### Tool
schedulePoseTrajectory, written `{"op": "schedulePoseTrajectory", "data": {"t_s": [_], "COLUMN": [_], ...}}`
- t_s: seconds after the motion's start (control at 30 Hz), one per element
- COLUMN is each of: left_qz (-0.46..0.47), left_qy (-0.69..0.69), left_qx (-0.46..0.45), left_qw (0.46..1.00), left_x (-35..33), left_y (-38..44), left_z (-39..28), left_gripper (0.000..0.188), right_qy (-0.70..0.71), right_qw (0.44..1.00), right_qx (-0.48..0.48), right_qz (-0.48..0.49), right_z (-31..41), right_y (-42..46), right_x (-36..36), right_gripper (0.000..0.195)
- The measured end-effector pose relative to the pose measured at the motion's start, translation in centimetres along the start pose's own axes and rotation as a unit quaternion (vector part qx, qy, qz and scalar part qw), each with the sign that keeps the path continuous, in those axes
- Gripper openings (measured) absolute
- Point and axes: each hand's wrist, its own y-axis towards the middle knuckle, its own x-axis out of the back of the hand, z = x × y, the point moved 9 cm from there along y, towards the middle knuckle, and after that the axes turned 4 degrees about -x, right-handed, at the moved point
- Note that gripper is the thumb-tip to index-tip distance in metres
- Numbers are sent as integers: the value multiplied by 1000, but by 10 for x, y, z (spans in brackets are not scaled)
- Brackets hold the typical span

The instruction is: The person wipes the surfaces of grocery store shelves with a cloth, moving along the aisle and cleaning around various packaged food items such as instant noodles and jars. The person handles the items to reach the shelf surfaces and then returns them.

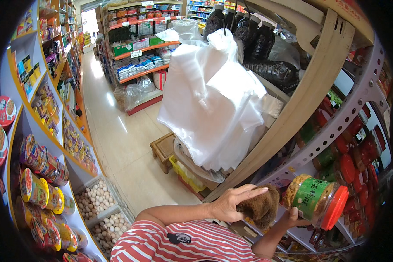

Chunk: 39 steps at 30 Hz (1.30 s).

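Observation:
My left hand (228,203) holds a bunched brown cloth (261,207) at the lower middle of the head view, its fingers extended over the cloth. Just to the right, my right hand (294,218) grips a clear plastic jar (309,200) from below. The jar has a red screw lid (334,207), a green label with writing and brownish food inside. It lies tilted on its side, lid towards the right. The cloth is near the base end of the jar; a narrow gap shows between them.
Shelves of red-lidded jars (345,168) stand at the right, behind a perforated metal upright (334,126). White plastic bags (209,98) hang in front of a wooden post (301,111). A bamboo stool (162,147), crates of eggs (100,199) and shelves of cup noodles (36,190) are at the left.

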Motion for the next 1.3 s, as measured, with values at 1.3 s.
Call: {"op": "schedulePoseTrajectory", "data": {"t_s": [1.3], "left_qz": [-86], "left_qy": [-93], "left_qx": [-51], "left_qw": [991], "left_x": [30], "left_y": [-11], "left_z": [-12], "left_gripper": [83], "right_qy": [515], "right_qw": [713], "right_qx": [-462], "right_qz": [113], "right_z": [3], "right_y": [-62], "right_x": [-130], "right_gripper": [85]}}
